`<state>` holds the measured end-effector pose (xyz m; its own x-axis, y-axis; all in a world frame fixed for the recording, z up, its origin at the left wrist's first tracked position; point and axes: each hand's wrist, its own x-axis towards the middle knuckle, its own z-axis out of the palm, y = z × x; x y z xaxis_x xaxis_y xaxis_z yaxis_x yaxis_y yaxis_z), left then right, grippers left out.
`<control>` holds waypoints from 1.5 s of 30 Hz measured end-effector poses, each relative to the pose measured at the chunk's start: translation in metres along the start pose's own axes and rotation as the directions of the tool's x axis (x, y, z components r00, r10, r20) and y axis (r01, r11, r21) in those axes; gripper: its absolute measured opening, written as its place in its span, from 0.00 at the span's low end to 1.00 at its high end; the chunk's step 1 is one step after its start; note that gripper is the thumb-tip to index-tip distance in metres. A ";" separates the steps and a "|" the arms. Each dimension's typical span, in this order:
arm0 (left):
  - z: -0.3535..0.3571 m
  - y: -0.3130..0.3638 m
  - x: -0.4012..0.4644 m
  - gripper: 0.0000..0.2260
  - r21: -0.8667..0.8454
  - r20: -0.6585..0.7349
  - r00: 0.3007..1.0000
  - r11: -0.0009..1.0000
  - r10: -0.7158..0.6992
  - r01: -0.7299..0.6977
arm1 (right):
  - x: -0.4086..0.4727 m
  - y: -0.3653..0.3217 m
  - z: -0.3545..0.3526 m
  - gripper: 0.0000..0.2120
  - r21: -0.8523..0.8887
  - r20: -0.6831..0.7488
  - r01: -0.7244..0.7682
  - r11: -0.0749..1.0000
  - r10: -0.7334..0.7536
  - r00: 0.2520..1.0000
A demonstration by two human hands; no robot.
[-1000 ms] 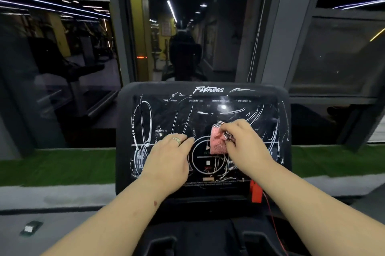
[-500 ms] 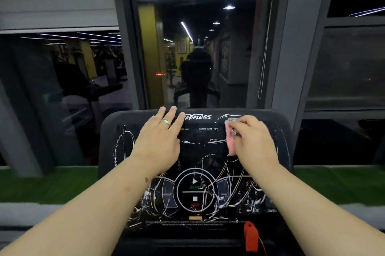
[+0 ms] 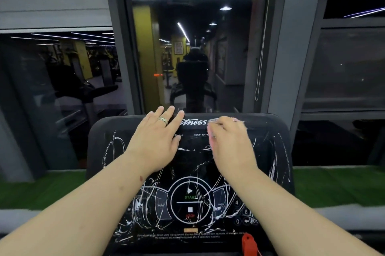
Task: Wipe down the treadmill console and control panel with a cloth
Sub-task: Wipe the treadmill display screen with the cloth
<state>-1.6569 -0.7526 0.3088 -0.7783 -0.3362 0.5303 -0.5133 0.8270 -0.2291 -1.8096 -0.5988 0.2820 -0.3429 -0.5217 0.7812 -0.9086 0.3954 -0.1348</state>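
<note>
The black treadmill console (image 3: 100, 151) fills the lower middle, its glossy panel covered in white scratches, with a round START/STOP control (image 3: 190, 203) low in the middle. My left hand (image 3: 158, 139) lies flat on the upper left of the panel, fingers straight and reaching over the top edge. My right hand (image 3: 231, 143) is blurred at the upper middle, near the "Fitness" lettering. It holds a small pink cloth (image 3: 210, 130) pressed to the panel; only a sliver of cloth shows past the fingers.
A red safety clip (image 3: 249, 243) with a cord hangs at the console's bottom right. A number keypad (image 3: 243, 214) sits on the lower right. Behind the console are dark windows, grey pillars and a strip of green turf (image 3: 333, 187).
Both hands have slid up the panel from the round control to the top edge. The right hand carried the cloth up with it. The camera tilted so the console sits lower and larger.
</note>
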 end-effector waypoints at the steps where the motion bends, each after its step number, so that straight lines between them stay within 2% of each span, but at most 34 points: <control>1: 0.002 -0.002 0.001 0.28 -0.004 -0.007 1.000 1.000 0.010 -0.010 | 0.000 -0.002 0.001 0.08 -0.004 -0.009 0.054 0.999 -0.054 0.998; 4: 0.002 -0.007 0.003 0.27 -0.036 -0.029 0.999 0.999 0.027 -0.028 | -0.001 0.019 -0.009 0.13 0.031 -0.086 0.066 0.997 -0.063 0.994; 6: 0.003 -0.007 0.002 0.26 -0.044 -0.058 0.998 0.999 0.018 -0.021 | -0.002 0.023 -0.012 0.14 0.035 -0.145 -0.036 0.999 0.041 0.989; 8: 0.007 -0.005 0.003 0.26 -0.065 -0.076 0.997 0.998 0.011 -0.016 | -0.001 0.005 -0.005 0.12 0.049 -0.136 -0.138 0.989 0.144 0.980; 9: 0.008 -0.004 0.002 0.26 -0.075 -0.084 0.996 0.997 0.007 -0.013 | -0.001 -0.007 -0.002 0.10 0.065 -0.106 -0.123 0.990 0.130 0.986; 11: 0.010 -0.004 0.002 0.26 -0.086 -0.099 0.995 0.996 -0.004 -0.005 | -0.004 -0.022 -0.001 0.08 0.069 -0.058 -0.002 0.998 0.006 0.998; 13: 0.010 -0.003 0.001 0.26 -0.102 -0.102 0.995 0.995 -0.008 -0.002 | -0.003 -0.014 -0.011 0.15 0.088 -0.030 0.017 0.996 -0.014 0.999; 14: 0.010 -0.001 0.001 0.26 -0.106 -0.100 0.995 0.994 -0.011 0.000 | -0.002 -0.007 -0.016 0.17 0.114 -0.028 -0.057 0.992 0.060 0.998; 16: 0.010 0.000 0.000 0.26 -0.104 -0.103 0.994 0.995 -0.022 0.011 | 0.000 0.000 -0.021 0.15 0.185 -0.051 -0.261 0.948 0.274 0.960; 18: 0.009 0.002 0.002 0.26 -0.105 -0.099 0.995 0.994 -0.029 0.019 | 0.003 -0.017 -0.019 0.14 0.219 -0.040 -0.346 0.912 0.362 0.931; 22: 0.005 0.004 0.005 0.25 -0.070 -0.088 0.996 0.997 -0.024 0.018 | -0.001 -0.027 -0.014 0.16 0.160 0.108 -0.175 0.972 0.159 0.981; 23: 0.005 0.005 0.005 0.25 -0.063 -0.081 0.997 0.998 -0.021 0.016 | 0.001 -0.015 -0.018 0.17 0.139 0.122 -0.201 0.970 0.185 0.975; 24: 0.004 0.006 0.005 0.25 -0.056 -0.076 0.997 0.998 -0.020 0.016 | 0.004 -0.004 -0.024 0.18 0.155 0.108 -0.292 0.944 0.277 0.955; 26: 0.004 0.007 0.005 0.25 -0.055 -0.069 0.997 0.998 -0.032 0.028 | 0.009 0.006 -0.031 0.19 0.241 0.066 -0.487 0.840 0.487 0.871; 27: 0.004 0.008 0.005 0.25 -0.058 -0.068 0.997 0.998 -0.038 0.035 | 0.010 -0.001 -0.032 0.19 0.256 0.059 -0.518 0.816 0.522 0.851; 30: 0.002 0.009 0.006 0.25 -0.058 -0.070 0.997 0.998 -0.043 0.039 | 0.008 -0.032 -0.023 0.19 0.232 0.141 -0.406 0.884 0.383 0.913; 32: 0.001 0.009 0.005 0.25 -0.062 -0.064 0.997 0.997 -0.045 0.041 | 0.005 -0.029 -0.024 0.20 0.234 0.201 -0.368 0.900 0.326 0.924; 34: 0.001 0.010 0.005 0.25 -0.068 -0.059 0.997 0.997 -0.046 0.042 | 0.007 -0.006 -0.032 0.21 0.232 0.188 -0.446 0.864 0.410 0.892; 36: 0.001 0.011 0.004 0.25 -0.071 -0.063 0.997 0.996 -0.054 0.049 | 0.007 0.006 -0.037 0.23 0.271 0.113 -0.570 0.776 0.562 0.819; 37: 0.001 0.012 0.004 0.25 -0.074 -0.063 0.996 0.996 -0.056 0.052 | 0.009 0.003 -0.036 0.22 0.276 0.093 -0.580 0.767 0.579 0.810; 40: 0.002 0.011 0.005 0.25 -0.084 -0.065 0.996 0.995 -0.060 0.055 | 0.010 -0.023 -0.025 0.23 0.245 0.181 -0.469 0.849 0.435 0.882; 42: 0.001 0.010 0.005 0.25 -0.081 -0.064 0.996 0.995 -0.058 0.053 | 0.011 -0.021 -0.026 0.25 0.255 0.221 -0.431 0.865 0.382 0.897; 45: 0.000 0.011 0.005 0.25 -0.085 -0.069 0.996 0.995 -0.057 0.051 | 0.015 0.002 -0.033 0.27 0.263 0.166 -0.547 0.795 0.522 0.837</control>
<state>-1.6661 -0.7448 0.3087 -0.7208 -0.3508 0.5978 -0.5200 0.8440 -0.1317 -1.8084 -0.5809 0.3139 -0.8005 -0.3560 0.4822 -0.5969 0.4012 -0.6947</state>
